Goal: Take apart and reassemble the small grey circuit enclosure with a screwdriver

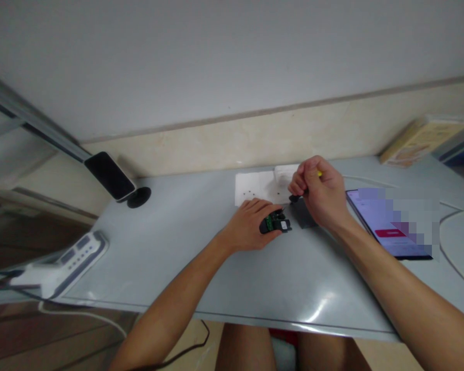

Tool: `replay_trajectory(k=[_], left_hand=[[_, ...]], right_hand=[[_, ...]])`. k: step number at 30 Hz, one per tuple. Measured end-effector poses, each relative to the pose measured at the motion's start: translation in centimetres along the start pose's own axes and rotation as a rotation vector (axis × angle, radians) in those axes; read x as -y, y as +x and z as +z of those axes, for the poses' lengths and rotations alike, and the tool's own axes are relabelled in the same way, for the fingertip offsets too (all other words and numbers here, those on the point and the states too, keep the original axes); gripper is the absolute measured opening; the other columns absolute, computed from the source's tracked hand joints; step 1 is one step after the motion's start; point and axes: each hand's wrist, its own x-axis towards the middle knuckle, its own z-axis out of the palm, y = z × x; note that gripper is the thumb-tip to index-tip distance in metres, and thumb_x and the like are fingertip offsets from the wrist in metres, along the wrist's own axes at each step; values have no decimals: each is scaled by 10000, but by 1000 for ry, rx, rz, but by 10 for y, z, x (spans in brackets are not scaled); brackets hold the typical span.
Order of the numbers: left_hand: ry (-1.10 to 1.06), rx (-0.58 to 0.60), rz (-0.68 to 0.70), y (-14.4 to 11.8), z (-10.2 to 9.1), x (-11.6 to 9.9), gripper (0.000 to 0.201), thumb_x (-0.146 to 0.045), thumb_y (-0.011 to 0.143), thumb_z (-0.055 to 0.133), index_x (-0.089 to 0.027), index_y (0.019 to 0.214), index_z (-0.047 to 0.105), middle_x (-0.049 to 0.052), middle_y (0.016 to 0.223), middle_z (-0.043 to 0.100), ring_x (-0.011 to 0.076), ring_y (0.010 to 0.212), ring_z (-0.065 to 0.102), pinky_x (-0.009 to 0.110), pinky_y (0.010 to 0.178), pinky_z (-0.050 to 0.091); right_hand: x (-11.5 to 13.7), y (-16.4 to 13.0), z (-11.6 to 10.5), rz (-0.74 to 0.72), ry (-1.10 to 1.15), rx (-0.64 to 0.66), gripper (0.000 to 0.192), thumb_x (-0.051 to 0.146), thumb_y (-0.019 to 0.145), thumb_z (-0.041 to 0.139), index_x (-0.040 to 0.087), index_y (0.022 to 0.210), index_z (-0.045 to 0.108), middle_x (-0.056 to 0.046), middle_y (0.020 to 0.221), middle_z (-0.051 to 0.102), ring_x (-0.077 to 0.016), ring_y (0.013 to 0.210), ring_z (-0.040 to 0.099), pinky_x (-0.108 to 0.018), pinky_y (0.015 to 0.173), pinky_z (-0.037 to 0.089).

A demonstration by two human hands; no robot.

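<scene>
My left hand (252,225) is closed around a small black device with an exposed green circuit board (269,222), held just over the table. My right hand (321,193) grips a screwdriver (294,198), whose black part and yellow end show around the fist. Its thin shaft slants down toward the device; whether the tip touches it I cannot tell. Beneath the right hand lies a flat dark grey block (303,214). Behind both hands is a white sheet of paper (255,181) with several tiny dark pieces on it, perhaps screws.
On the right lies a tablet (390,233) with its screen lit, beside a white cable (448,252). A yellowish box (421,141) leans at the back right. At the left stand a phone on a stand (110,176) and a white power strip (71,265). The wall borders the table (170,257).
</scene>
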Motion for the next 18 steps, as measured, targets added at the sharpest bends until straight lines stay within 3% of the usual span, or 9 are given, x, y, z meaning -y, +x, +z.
replay_trajectory(k=[10,18], left_hand=[[-15,-21,6,0,4,1,481,-395,888,699,-242,1318,550,92,1268,652,286,1180,590,471,1068,449],[-6,-38,21,-1,7,5,496,-419,881,695,-210,1307,551,108,1266,648,285,1197,581,467,1084,435]], right_hand=[[1,-8,4,-76,-159,58,382,558,819,759,224,739,591,43,595,493,-84,488,461,-236,459,410],[4,-17,10,-128,-307,183,406,595,911,633,221,765,574,34,628,511,-94,521,468,-249,484,375]])
